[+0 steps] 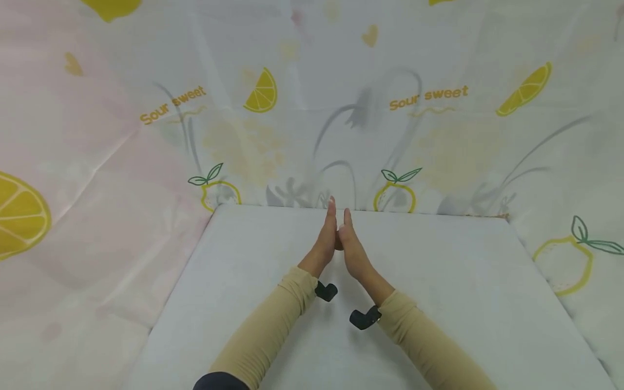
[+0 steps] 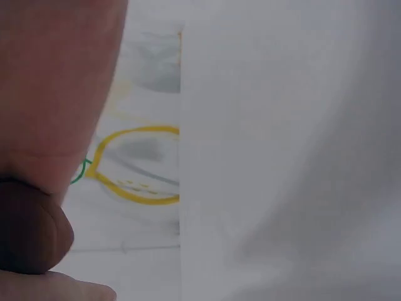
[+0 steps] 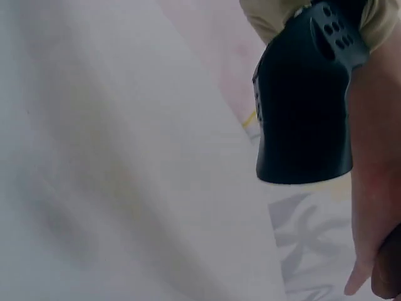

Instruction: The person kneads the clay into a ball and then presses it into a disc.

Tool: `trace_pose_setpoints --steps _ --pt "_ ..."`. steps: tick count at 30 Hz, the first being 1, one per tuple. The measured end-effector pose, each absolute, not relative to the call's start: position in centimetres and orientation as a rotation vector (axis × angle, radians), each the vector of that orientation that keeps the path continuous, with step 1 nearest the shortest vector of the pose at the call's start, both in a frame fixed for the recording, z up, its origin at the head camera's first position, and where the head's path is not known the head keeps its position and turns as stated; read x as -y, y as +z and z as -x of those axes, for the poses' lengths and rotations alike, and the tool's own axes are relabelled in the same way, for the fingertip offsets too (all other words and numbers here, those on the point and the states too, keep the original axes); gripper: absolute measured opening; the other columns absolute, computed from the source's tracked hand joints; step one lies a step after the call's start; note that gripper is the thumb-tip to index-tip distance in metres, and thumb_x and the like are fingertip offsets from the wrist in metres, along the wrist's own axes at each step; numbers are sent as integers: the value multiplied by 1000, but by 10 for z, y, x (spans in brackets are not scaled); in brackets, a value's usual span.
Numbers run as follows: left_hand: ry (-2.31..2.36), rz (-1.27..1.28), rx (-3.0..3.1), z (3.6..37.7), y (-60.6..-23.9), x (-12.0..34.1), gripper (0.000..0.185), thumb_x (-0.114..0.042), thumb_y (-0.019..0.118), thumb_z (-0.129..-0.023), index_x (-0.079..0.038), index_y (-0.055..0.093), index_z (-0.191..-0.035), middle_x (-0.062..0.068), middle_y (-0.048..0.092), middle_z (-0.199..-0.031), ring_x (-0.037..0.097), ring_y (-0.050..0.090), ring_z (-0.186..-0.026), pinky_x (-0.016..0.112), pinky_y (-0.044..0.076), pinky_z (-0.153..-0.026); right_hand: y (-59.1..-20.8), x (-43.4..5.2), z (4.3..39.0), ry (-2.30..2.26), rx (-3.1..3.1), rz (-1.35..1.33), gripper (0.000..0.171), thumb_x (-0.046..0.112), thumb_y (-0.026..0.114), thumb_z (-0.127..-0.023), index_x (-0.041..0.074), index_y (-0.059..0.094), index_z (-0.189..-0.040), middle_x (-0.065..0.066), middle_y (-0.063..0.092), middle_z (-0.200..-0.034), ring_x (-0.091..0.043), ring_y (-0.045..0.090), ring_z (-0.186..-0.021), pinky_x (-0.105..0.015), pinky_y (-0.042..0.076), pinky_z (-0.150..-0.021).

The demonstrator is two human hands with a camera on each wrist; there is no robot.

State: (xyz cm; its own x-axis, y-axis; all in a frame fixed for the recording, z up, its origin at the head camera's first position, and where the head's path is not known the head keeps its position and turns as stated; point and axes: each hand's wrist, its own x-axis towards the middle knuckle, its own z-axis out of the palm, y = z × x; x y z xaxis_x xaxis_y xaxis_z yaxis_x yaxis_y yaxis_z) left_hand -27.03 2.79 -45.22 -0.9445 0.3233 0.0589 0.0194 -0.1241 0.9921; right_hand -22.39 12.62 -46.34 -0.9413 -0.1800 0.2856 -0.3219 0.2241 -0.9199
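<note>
Both palms face each other above the white table, fingers straight and pointing away. Between them sits a brown rounded lump [image 1: 338, 242]; its material cannot be told. The left hand [image 1: 324, 241] presses on it from the left, and the right hand [image 1: 355, 252] from the right. In the left wrist view the lump [image 2: 34, 229] looks dark and smooth, with the right hand [image 2: 50, 94] over it and a bit of the left hand [image 2: 59, 287] below. The right wrist view shows the left hand [image 3: 374, 169] and part of the lump [image 3: 388, 266] at the lower right edge.
A white tabletop [image 1: 219, 303] lies under the forearms. Behind it hangs a pale cloth [image 1: 312, 124] printed with lemons and lettering, which also covers both sides. Dark wrist cameras [image 1: 364, 318] stick out inward from both wrists.
</note>
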Motion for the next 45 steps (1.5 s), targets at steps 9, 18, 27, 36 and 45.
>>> trace_pose_setpoints --steps 9,18,27,36,45 --pt "2144 -207 -1915 274 -463 -23 93 -78 17 -97 -15 8 -165 4 3 -171 26 3 -156 56 4 -123 -456 -116 218 1809 2233 -646 62 28 21 -111 7 -5 -163 -10 -7 -170 -26 -5 -156 -58 7 -122" --pt "2142 -508 -1732 271 -469 -25 86 -68 7 -102 -8 5 -164 4 1 -171 22 -2 -156 48 1 -125 -443 -117 234 1773 2162 -622 64 33 23 -111 8 -5 -163 -3 -6 -170 -19 -1 -156 -46 4 -125" --pt "2120 -743 -1631 266 -466 -27 104 -83 9 -93 -7 -9 -162 7 -12 -170 23 -10 -156 47 -2 -125 -449 -132 257 1612 2217 -450 68 43 21 -112 3 -2 -162 -24 19 -165 -29 17 -154 -45 11 -125" --pt "2180 -705 -1621 260 -455 -25 114 -93 13 -83 -15 -15 -162 7 -10 -170 21 -12 -155 53 -7 -123 -456 -146 261 1714 2362 -336 64 45 16 -111 9 7 -164 -6 1 -171 -22 1 -157 -47 7 -125" --pt "2255 -548 -1824 269 -450 -25 93 -79 9 -96 -17 -5 -164 2 -5 -171 17 -4 -156 47 -2 -124 -462 -131 237 1746 2341 -552 58 34 13 -113 6 5 -164 -8 -1 -171 -23 -3 -156 -49 2 -125"
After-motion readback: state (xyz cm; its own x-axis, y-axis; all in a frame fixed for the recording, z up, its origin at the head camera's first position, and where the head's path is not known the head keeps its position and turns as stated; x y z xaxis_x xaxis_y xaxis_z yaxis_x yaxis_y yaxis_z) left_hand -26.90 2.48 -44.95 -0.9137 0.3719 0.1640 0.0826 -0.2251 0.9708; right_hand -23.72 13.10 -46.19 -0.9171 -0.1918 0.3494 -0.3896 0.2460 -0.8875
